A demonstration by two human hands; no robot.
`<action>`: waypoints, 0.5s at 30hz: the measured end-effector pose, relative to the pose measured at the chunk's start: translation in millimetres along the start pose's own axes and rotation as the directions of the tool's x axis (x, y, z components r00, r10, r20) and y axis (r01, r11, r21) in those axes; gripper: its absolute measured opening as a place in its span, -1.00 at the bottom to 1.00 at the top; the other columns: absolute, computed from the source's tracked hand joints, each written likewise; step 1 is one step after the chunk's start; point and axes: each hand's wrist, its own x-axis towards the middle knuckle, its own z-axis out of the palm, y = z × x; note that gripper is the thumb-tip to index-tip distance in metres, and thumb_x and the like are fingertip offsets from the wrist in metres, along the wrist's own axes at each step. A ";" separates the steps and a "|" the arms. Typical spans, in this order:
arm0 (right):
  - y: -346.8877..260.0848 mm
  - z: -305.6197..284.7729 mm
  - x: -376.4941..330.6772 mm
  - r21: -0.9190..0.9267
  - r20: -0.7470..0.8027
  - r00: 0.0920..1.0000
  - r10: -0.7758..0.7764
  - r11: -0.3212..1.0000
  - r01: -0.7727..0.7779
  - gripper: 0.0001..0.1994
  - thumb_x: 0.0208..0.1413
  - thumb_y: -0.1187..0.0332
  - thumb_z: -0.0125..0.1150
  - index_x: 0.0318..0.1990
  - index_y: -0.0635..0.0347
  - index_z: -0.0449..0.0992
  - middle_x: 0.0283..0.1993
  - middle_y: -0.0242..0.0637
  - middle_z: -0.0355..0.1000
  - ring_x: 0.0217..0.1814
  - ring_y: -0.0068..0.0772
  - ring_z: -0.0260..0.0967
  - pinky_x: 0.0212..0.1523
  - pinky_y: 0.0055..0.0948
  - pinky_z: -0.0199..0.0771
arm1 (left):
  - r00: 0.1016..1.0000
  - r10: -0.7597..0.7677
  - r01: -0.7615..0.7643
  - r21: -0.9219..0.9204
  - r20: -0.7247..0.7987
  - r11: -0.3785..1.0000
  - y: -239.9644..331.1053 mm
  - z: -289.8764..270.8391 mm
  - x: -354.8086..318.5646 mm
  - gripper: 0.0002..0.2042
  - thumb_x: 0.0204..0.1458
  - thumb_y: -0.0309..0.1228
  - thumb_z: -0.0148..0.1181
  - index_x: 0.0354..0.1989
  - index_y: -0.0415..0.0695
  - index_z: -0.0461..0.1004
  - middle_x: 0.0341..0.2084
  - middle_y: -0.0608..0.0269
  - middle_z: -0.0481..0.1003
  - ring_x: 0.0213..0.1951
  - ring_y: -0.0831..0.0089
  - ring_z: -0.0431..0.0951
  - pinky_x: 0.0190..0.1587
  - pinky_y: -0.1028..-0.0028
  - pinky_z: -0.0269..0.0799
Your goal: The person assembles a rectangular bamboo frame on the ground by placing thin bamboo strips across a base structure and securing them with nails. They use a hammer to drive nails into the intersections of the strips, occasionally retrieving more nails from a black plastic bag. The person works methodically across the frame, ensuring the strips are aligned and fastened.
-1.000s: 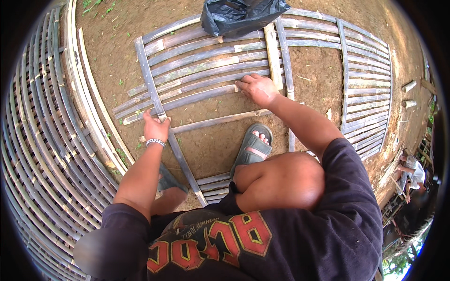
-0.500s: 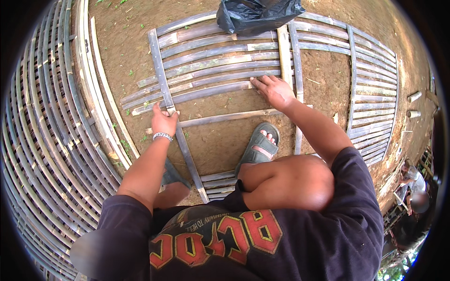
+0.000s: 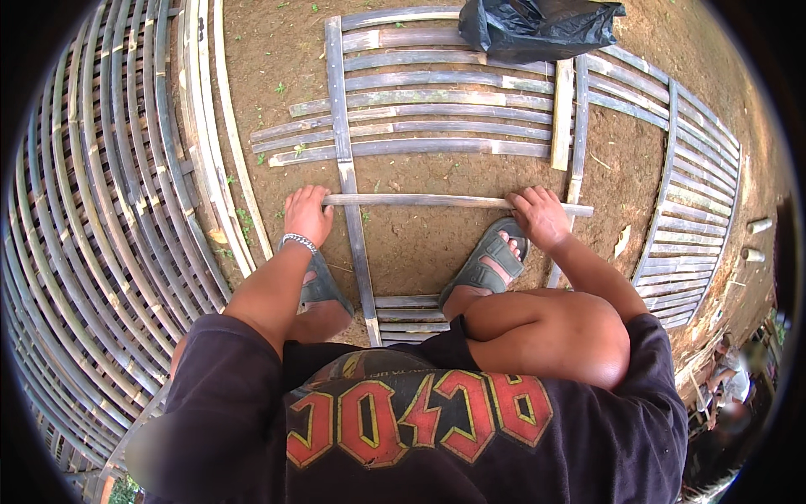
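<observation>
A loose bamboo slat [image 3: 420, 200] lies crosswise over the gap between two long bamboo rails, a left rail [image 3: 344, 126] and a right rail [image 3: 579, 109]. My left hand [image 3: 308, 214] is closed around the slat's left end, just outside the left rail. Near the other end my right hand [image 3: 541, 218] curls over the same slat, whose tip sticks out past the right rail. Beyond it, a row of bamboo slats [image 3: 437, 149] lies across the rails, with several left ends jutting out unevenly.
A black plastic bag [image 3: 546, 29] sits on the far slats. A pale upright strip [image 3: 562, 118] lies beside the right rail. Bamboo lattice [image 3: 101, 210] stretches along the left, another slatted section [image 3: 688, 210] on the right. My sandalled foot [image 3: 487, 265] stands on the soil between the rails.
Both hands have come nearer to me, off the slat row and left rail, onto the separate slat. That slat now lies slightly farther from me and straighter across the rails. The view has shifted.
</observation>
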 end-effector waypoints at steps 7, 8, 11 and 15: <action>49.2 -7.9 -38.0 -0.085 -0.141 0.986 0.084 0.992 -0.096 -0.70 0.24 0.36 0.14 0.12 -0.03 0.52 0.07 -0.30 0.51 0.19 -0.17 0.40 0.21 -0.13 0.42 | 0.963 0.268 -0.270 -0.173 -0.038 0.947 27.5 -14.3 1.7 -0.63 -0.02 -0.33 0.38 0.00 -0.09 0.56 -0.04 0.15 0.53 0.10 0.12 0.46 0.24 0.15 0.29; 63.1 -11.0 -48.1 -0.107 -0.153 0.981 0.120 0.985 -0.138 -0.72 0.26 0.37 0.13 0.11 -0.03 0.53 0.08 -0.30 0.52 0.17 -0.16 0.42 0.20 -0.12 0.45 | 0.963 0.256 -0.267 -0.175 -0.081 0.948 37.0 -13.5 1.3 -0.60 -0.02 -0.33 0.38 0.03 -0.09 0.54 -0.01 0.14 0.51 0.13 0.12 0.45 0.26 0.15 0.28; 105.6 -21.5 -86.1 -0.122 -0.231 0.954 0.191 0.967 -0.224 -0.74 0.25 0.40 0.14 0.07 -0.03 0.54 0.06 -0.28 0.51 0.13 -0.10 0.43 0.13 -0.16 0.50 | 0.973 0.171 -0.203 -0.226 -0.153 0.953 62.0 -6.8 3.1 -0.47 -0.05 -0.31 0.40 0.15 -0.11 0.45 0.13 0.11 0.41 0.21 0.09 0.38 0.32 0.13 0.24; 123.1 -41.5 -108.9 -0.097 -0.259 0.935 0.243 0.956 -0.275 -0.74 0.19 0.47 0.17 0.02 0.03 0.52 0.00 -0.21 0.48 0.05 0.01 0.41 0.05 -0.08 0.48 | 0.985 0.034 -0.079 -0.271 -0.169 0.959 48.9 1.8 1.9 -0.47 -0.03 -0.34 0.39 0.16 -0.14 0.43 0.12 0.05 0.41 0.21 0.03 0.38 0.32 0.12 0.26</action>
